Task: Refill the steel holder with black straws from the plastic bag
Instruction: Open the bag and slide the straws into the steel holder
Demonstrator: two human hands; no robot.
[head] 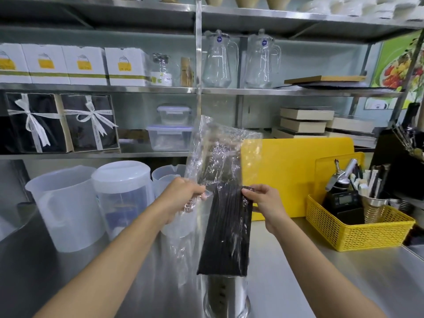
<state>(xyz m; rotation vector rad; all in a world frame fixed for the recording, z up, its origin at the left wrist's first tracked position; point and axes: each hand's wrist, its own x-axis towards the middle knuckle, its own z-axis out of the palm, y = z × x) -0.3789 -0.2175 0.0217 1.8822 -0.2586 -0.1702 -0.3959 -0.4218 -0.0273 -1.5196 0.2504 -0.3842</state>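
Crinkled clear plastic bag (pixel 220 157) of black straws (pixel 226 230), gripped by both hands, left (pixel 183 198) and right (pixel 266 203), above steel holder (pixel 226 294).

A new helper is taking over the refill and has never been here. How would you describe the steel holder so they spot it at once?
Start at the steel counter and find its near edge, straight below the two hands. The steel holder stands there, right under the bundle of black straws in the plastic bag. Unlike the frosted plastic jugs to its left, it is shiny metal.
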